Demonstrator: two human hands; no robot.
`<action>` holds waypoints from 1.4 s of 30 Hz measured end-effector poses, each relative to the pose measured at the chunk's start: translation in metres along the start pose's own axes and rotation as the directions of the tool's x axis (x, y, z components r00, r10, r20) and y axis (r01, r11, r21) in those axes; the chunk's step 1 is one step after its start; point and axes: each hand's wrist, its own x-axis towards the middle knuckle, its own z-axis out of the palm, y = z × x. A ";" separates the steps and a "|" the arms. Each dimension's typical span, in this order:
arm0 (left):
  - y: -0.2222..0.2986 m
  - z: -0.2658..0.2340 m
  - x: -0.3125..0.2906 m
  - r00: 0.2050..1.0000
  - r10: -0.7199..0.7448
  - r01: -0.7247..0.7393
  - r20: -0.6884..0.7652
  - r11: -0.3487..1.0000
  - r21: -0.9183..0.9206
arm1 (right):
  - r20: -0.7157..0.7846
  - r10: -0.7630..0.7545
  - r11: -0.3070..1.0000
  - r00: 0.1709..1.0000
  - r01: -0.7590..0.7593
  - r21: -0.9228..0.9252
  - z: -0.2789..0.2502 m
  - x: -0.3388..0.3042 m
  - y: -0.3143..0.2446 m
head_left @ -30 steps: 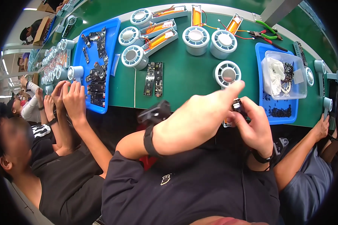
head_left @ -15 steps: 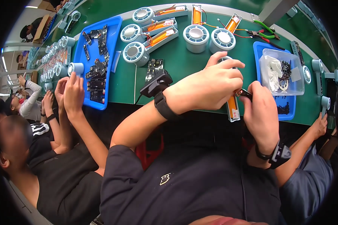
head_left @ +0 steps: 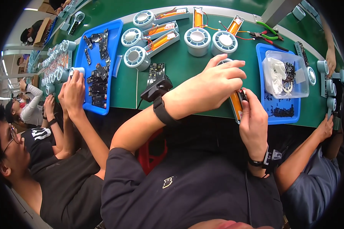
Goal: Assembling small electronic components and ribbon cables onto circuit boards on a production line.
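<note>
A handheld fan with a pale blue round head and an open handle lies at the table's front edge, its orange battery (head_left: pixel 236 107) showing. My left hand (head_left: pixel 212 86) reaches over the fan, closed about it, with several fingers bent over the head; its thumb is hidden. At the handle's upper end my right hand (head_left: pixel 255 120) pinches a small black circuit board (head_left: pixel 242 94) against the opening. Wires there are mostly covered by my fingers. Another black circuit board (head_left: pixel 156 72) lies on the green table left of my left hand.
Several fans with exposed batteries (head_left: pixel 164 40) stand at the back. A blue tray (head_left: pixel 110 72) of circuit boards is left. Cutters (head_left: pixel 269 36) lie behind a right-hand blue tray (head_left: pixel 269 121) with a clear box (head_left: pixel 302 92) and small black parts. Co-workers' hands (head_left: pixel 73 93) work on both sides.
My right hand has moved down and slightly left, bringing the black board from beside the handle to lie along it. My left hand stays nearly in place over the fan.
</note>
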 end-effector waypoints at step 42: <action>0.005 0.001 -0.029 0.968 0.125 -0.054 -0.215 0.950 0.308 | 0.149 -0.116 0.927 0.982 0.160 -0.338 -0.017 0.002 -0.015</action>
